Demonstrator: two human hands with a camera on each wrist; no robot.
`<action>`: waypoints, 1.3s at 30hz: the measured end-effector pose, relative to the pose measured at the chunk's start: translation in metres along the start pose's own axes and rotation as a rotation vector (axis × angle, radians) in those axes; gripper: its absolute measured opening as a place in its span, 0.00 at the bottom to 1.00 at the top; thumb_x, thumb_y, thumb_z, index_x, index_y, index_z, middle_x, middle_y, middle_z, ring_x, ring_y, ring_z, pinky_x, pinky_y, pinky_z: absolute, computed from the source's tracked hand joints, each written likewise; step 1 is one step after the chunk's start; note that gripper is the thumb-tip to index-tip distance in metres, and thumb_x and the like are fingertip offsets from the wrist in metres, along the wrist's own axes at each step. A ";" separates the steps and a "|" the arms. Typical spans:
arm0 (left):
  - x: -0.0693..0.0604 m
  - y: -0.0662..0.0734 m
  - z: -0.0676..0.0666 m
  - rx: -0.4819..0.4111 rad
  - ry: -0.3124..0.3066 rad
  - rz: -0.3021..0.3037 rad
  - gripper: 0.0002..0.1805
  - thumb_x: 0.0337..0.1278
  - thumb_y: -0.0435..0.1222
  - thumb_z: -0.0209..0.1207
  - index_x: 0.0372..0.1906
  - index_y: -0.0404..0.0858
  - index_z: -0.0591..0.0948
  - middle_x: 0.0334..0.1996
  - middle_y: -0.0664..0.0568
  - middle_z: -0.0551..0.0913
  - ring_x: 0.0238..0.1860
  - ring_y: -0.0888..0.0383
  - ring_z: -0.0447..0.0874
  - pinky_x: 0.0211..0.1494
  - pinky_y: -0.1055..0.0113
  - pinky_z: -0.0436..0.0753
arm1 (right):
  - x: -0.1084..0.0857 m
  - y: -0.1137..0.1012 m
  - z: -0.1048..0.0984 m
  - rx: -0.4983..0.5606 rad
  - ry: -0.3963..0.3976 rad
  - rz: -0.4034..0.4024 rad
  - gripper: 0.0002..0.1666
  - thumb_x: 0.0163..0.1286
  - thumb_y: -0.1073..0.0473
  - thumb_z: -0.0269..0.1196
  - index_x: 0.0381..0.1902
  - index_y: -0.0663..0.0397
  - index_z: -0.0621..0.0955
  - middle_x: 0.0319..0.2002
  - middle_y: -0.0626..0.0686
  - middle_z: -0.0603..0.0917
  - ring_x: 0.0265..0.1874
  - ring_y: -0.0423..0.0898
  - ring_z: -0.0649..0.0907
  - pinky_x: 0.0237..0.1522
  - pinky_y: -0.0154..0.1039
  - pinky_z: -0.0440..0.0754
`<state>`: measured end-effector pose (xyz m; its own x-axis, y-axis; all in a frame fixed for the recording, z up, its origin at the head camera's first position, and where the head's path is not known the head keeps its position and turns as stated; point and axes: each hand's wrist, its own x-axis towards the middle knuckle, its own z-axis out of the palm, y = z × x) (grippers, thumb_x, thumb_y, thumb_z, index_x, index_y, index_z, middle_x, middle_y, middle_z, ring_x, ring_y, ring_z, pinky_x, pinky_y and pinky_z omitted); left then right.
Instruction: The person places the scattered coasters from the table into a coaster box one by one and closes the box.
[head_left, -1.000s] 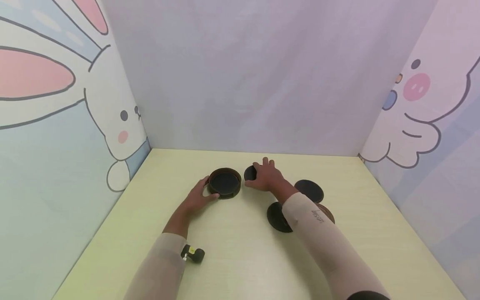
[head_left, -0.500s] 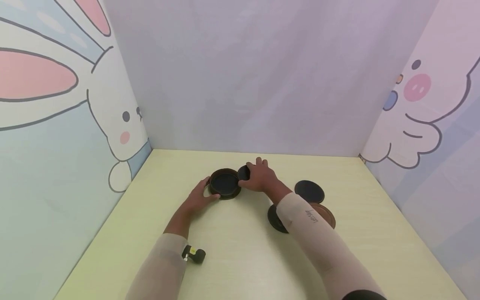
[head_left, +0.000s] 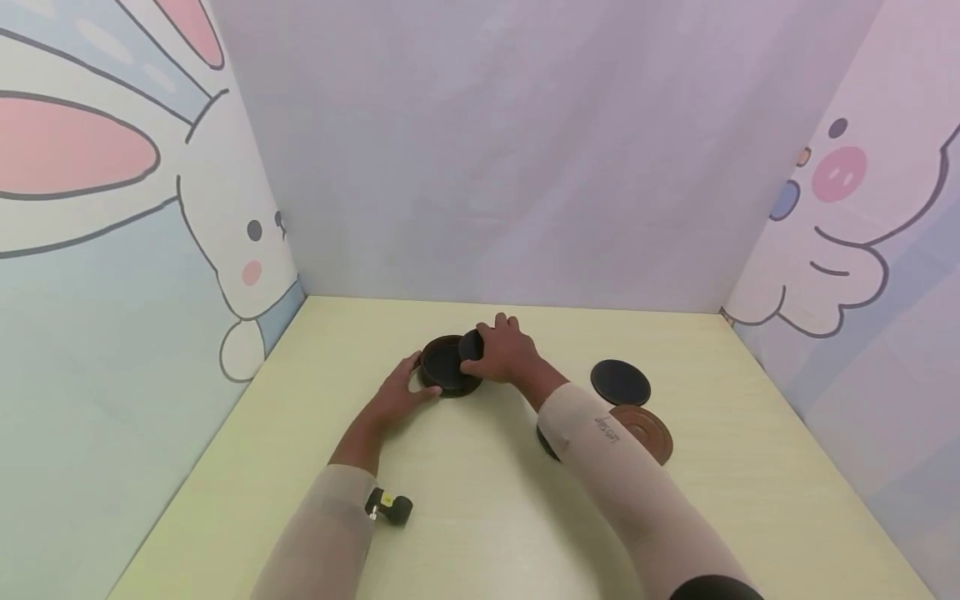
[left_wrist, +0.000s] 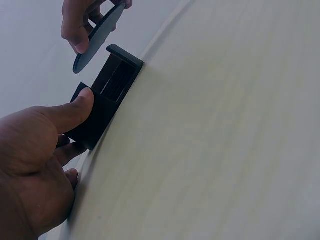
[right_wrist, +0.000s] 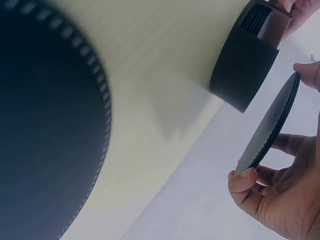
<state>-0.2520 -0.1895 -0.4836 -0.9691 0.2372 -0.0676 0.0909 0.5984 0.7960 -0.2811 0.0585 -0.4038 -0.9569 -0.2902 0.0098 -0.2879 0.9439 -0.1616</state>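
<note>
A round black coaster holder (head_left: 444, 368) with a brown inner wall stands on the table. My left hand (head_left: 396, 396) grips its left side, the thumb on the near wall (left_wrist: 82, 117); a cut-out in that wall shows several stacked edges inside. Between the thumb and fingers of my right hand (head_left: 508, 350) is a round black coaster (head_left: 469, 344) with a stitched edge (right_wrist: 270, 127). It is tilted over the right part of the holder, and the left wrist view shows it apart from the rim (left_wrist: 114, 48).
On the right lie a black coaster (head_left: 620, 382) and a brown round piece (head_left: 645, 433). Another black disc (head_left: 546, 443) is mostly hidden by the right sleeve (head_left: 600, 450). Printed fabric walls (head_left: 517, 167) stand behind the table (head_left: 457, 517) and at its sides.
My right hand has carried the coaster leftward, from beside the holder to above its right part. More of the brown piece shows as the right sleeve shifts left. My left hand stays put.
</note>
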 end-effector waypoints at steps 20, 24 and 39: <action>0.004 0.001 0.003 0.016 0.004 0.032 0.53 0.77 0.51 0.66 0.90 0.35 0.50 0.89 0.36 0.54 0.90 0.35 0.48 0.91 0.34 0.53 | 0.009 -0.027 0.004 0.005 -0.002 -0.034 0.49 0.69 0.30 0.65 0.80 0.49 0.74 0.64 0.62 0.78 0.63 0.57 0.75 0.50 0.56 0.91; 0.004 0.002 0.002 0.012 0.004 0.032 0.52 0.77 0.50 0.67 0.90 0.36 0.50 0.89 0.37 0.54 0.90 0.35 0.48 0.91 0.33 0.53 | 0.011 -0.034 0.005 0.009 -0.011 -0.033 0.48 0.70 0.30 0.66 0.79 0.49 0.74 0.65 0.61 0.79 0.64 0.57 0.75 0.53 0.57 0.90; 0.000 0.006 0.003 -0.007 0.017 0.023 0.52 0.76 0.49 0.67 0.89 0.35 0.51 0.89 0.35 0.54 0.90 0.34 0.48 0.91 0.34 0.51 | 0.014 -0.052 0.015 0.015 -0.024 -0.052 0.46 0.70 0.32 0.65 0.78 0.49 0.75 0.64 0.60 0.80 0.63 0.56 0.75 0.51 0.54 0.91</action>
<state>-0.2507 -0.1841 -0.4807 -0.9707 0.2372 -0.0391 0.1112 0.5874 0.8016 -0.2787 0.0035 -0.4100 -0.9396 -0.3423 -0.0054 -0.3361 0.9252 -0.1763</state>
